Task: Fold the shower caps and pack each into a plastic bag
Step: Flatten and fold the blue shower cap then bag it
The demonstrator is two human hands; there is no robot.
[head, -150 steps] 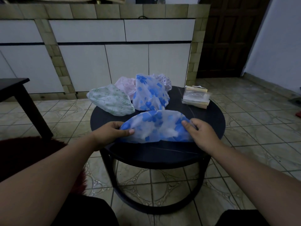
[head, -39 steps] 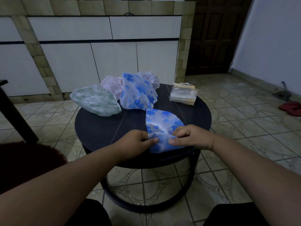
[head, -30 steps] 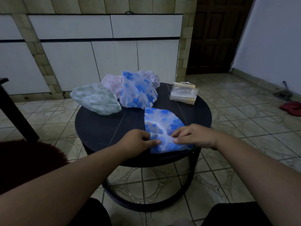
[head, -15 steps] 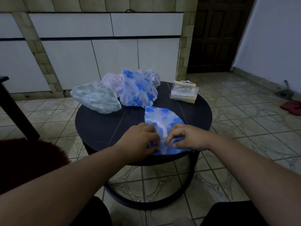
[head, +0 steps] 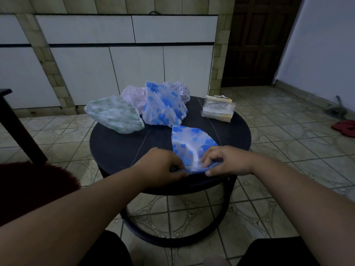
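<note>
Folding stage, head view. A thin, translucent white plastic shower cap printed with blue flowers [head: 192,141] is shown lying on the near right part of a round, dark, matt-topped table [head: 119,148], already reduced to a wedge that widens away from the person. Its near edge is pinched at the table's front rim by the left hand [head: 161,166] and the right hand [head: 224,160], both with fingers curled onto the film and set close together, nearly touching; this grip is judged to serve a further fold or roll started from the narrow end, the table acting as a flat backing so that the slippery film can be creased. The film is seen to be light, crinkled and slightly glossy, and is likely to spring open if released.

At the far side, three or four unfolded caps are kept in a loose cluster, out of the working area: a puffed white cap with a green leaf print [head: 115,114], a pale pink cap [head: 132,96] behind it, a second blue-flowered cap [head: 163,106] standing tall, and a small-patterned white cap [head: 179,89] partly hidden. A flat stack of clear plastic bags [head: 218,108] is placed at the far right, well apart from the hands yet within reach for packing. No cap is seen bagged.
</note>
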